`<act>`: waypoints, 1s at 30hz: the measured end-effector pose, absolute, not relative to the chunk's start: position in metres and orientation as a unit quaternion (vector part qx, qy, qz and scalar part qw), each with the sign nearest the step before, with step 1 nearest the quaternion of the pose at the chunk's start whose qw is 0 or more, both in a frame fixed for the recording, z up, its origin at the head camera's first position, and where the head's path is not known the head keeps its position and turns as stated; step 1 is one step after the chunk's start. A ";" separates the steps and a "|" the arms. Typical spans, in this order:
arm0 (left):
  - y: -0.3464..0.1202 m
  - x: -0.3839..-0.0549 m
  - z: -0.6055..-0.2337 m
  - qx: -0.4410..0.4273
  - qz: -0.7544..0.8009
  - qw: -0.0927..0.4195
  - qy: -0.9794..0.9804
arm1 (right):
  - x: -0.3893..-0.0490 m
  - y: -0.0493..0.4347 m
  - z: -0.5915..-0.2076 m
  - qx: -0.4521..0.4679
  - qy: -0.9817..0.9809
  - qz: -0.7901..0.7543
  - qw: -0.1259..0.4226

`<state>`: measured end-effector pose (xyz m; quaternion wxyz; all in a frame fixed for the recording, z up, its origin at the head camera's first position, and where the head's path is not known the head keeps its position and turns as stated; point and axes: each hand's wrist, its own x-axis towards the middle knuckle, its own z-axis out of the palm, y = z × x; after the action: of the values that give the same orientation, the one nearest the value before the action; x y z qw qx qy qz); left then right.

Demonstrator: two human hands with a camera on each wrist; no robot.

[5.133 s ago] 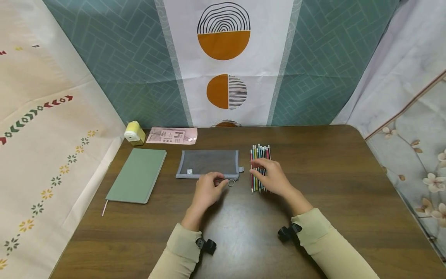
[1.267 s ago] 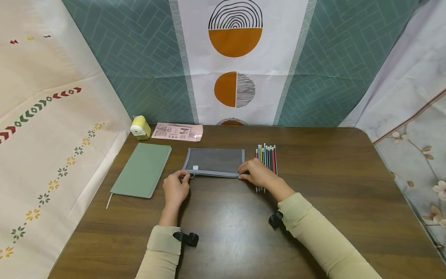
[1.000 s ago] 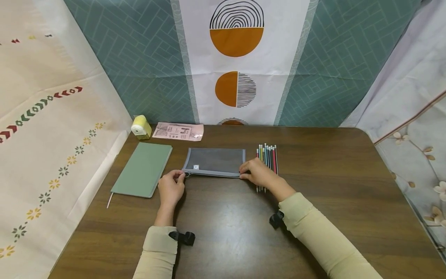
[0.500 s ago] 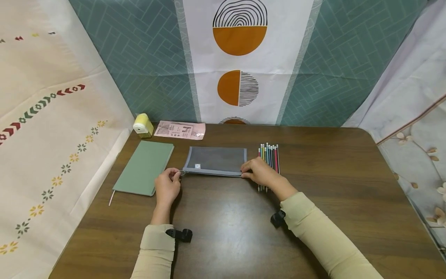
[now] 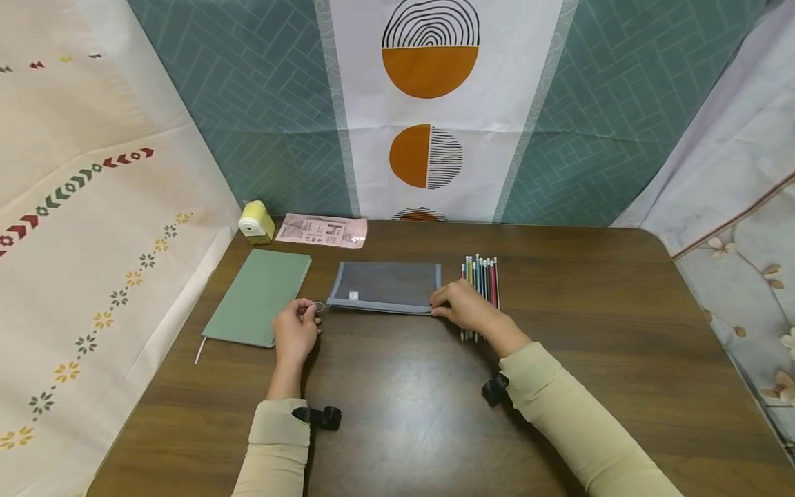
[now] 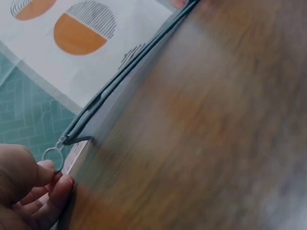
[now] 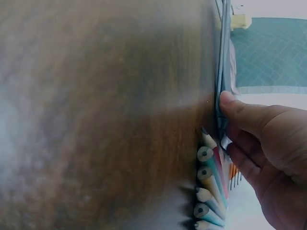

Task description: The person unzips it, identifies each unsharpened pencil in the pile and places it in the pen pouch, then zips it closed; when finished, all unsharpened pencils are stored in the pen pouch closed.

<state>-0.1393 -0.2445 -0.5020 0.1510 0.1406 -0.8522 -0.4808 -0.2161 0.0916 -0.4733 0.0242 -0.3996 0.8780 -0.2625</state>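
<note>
A grey mesh zip pouch [image 5: 391, 281] lies flat mid-table, its zipper edge toward me. At its left front end, my left hand [image 5: 295, 333] pinches the metal ring [image 6: 61, 156] of the zipper pull between thumb and fingers. My right hand [image 5: 461, 305] grips the pouch's right front corner, thumb on the near side of the zipper edge, as the right wrist view shows. The small side tab is hidden behind that hand. Several pencils [image 5: 482, 276] lie side by side just right of the pouch, partly under the right hand and forearm.
A green notebook [image 5: 257, 297] with a ribbon lies left of the left hand. Behind it stand a yellow-and-white pencil sharpener [image 5: 256, 222] and a flat pink printed packet [image 5: 323, 230]. A patterned cloth [image 5: 428, 103] hangs behind the table's [image 5: 397, 414] far edge.
My left hand has drawn the zipper ring from the pouch's right end to its left end. The right hand has moved from over the pencils to the pouch's right front corner.
</note>
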 end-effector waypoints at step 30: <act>-0.214 -0.175 -0.481 -0.152 -0.244 0.027 -0.958 | -0.213 0.144 -0.463 -0.290 0.876 -0.385 -0.004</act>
<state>-0.1753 -0.2136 -0.4812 0.0268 -0.1517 -0.9576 -0.2435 -0.2132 0.1445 -0.4629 -0.0044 -0.2899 0.8760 -0.3854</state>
